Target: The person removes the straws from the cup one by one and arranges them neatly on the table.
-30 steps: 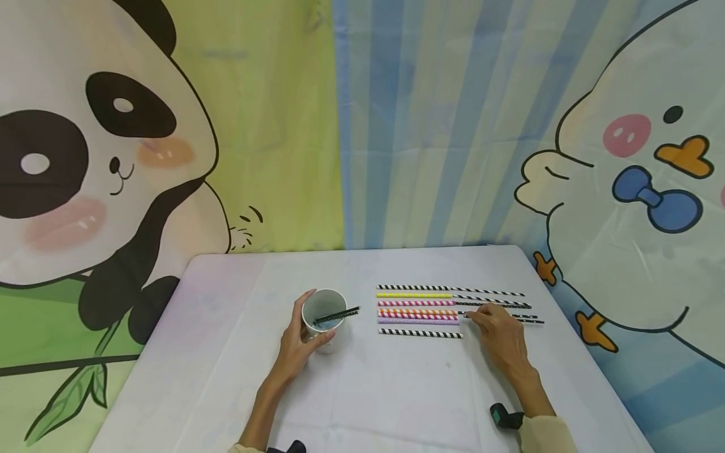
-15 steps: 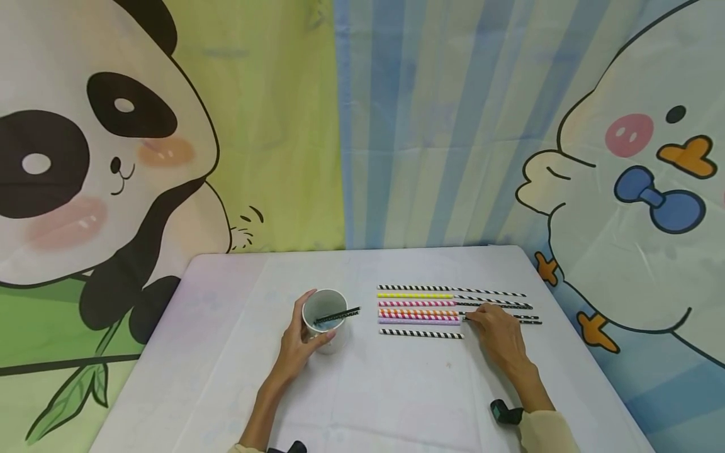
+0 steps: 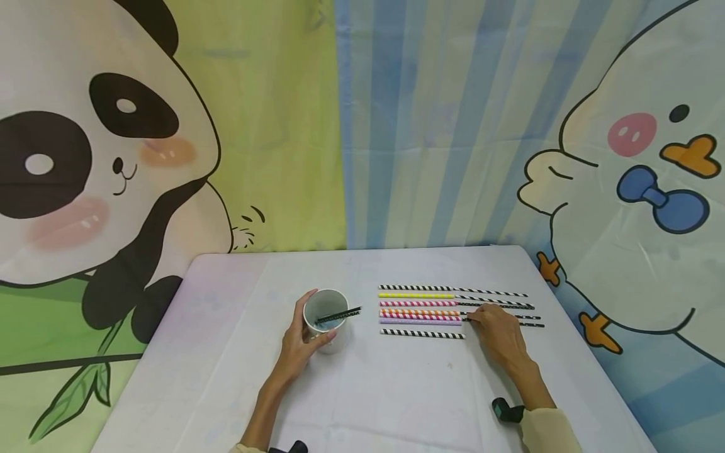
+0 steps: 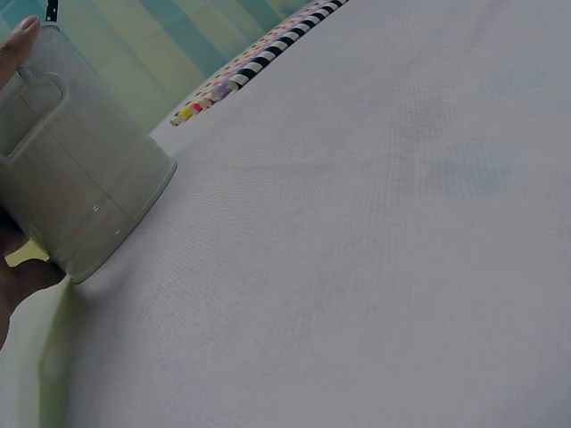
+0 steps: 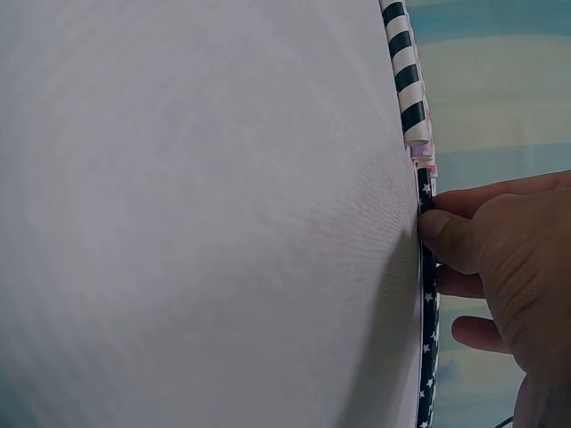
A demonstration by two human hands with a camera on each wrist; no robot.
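Observation:
In the head view, my left hand grips a white mug, thumb on the near side and fingers around the far left. Black patterned paper straws lean in it, poking over its right rim. The mug's handle shows in the left wrist view. My right hand pinches a black straw with white stars between thumb and fingertips, low over the cloth. Its left end sits by the right ends of a lilac straw and a magenta-striped straw; the hand hides its middle.
Left-column straws include a yellow straw, an orange straw and, nearest, a black-and-white striped straw. Several black-and-white straws continue rightward behind my right hand. White cloth covers the table; printed curtains hang behind.
The straw in my right hand has shifted slightly, its right end coming a little nearer the front. My left hand and the mug stay in place.

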